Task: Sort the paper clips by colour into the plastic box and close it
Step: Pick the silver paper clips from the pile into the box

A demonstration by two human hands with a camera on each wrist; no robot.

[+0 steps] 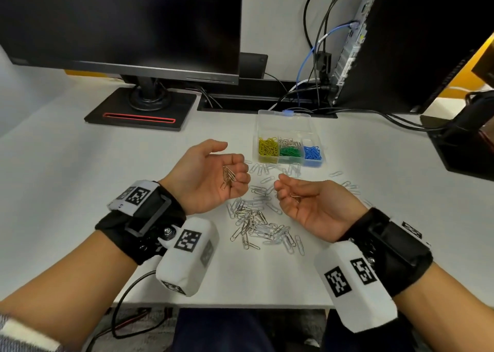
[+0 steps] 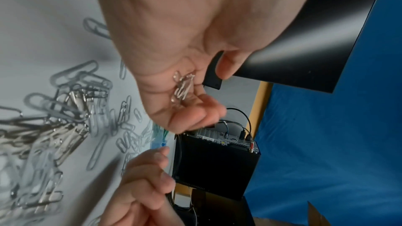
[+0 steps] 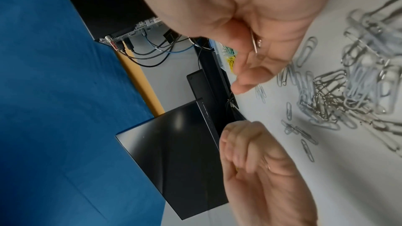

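The clear plastic box point(image 1: 313, 165) stands open on the white desk, lid tilted back; its compartments hold yellow, silver, green and blue clips. A loose pile of silver and white paper clips point(image 1: 254, 223) lies in front of it, between my hands. My left hand point(image 1: 235, 161) is palm up and cupped, fingers curled round several silver clips point(image 1: 228, 177), which also show in the left wrist view as silver clips point(image 2: 181, 88). My right hand point(image 1: 287, 193) is palm up too, fingers curled over one silver clip point(image 1: 295, 197), seen close as that clip point(image 3: 255, 44).
A monitor on a black stand point(image 1: 141, 108) is at the back left. A black computer case point(image 1: 401, 44) with cables stands at the back right, and a dark block point(image 1: 462, 143) at the right edge. The desk's front edge point(image 1: 213, 302) runs below my wrists.
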